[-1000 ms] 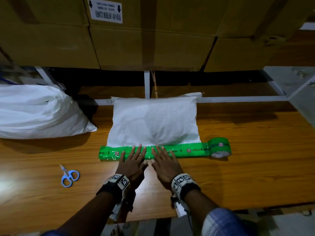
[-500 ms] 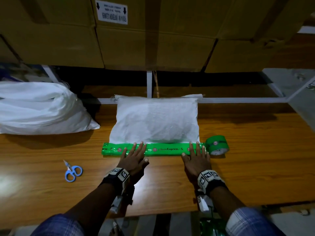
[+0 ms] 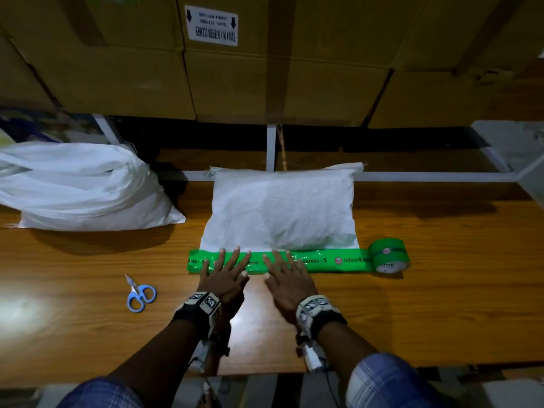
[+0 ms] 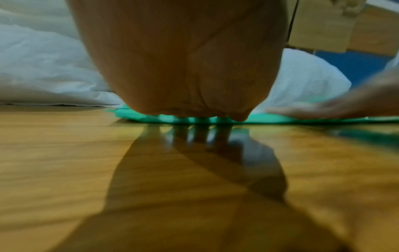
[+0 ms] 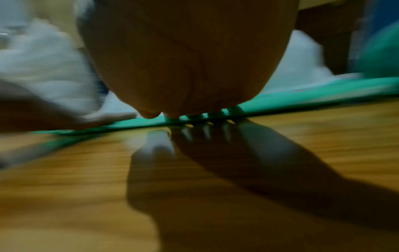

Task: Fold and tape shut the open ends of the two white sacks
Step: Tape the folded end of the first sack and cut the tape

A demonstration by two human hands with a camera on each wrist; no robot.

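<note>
A filled white sack (image 3: 281, 210) lies in the middle of the wooden table (image 3: 441, 290). A strip of green printed tape (image 3: 332, 262) runs along its near, folded edge and stays joined to the green tape roll (image 3: 388, 260) at the right. My left hand (image 3: 225, 270) and right hand (image 3: 287, 273) lie side by side, fingers straight and spread, pressing on the left half of the tape. The wrist views show the tape (image 4: 194, 119) (image 5: 280, 104) under my flat fingers. A second white sack (image 3: 79, 188) lies at the far left with its end open.
Blue-handled scissors (image 3: 138, 294) lie on the table left of my left hand. Stacked cardboard boxes (image 3: 265, 60) stand behind a white metal frame rail (image 3: 426, 175) at the back. The table's near edge (image 3: 441, 365) runs under my forearms.
My right hand slid along the tape to the roll end and has now come back beside the left hand. The left hand has stayed on the tape's left part.
</note>
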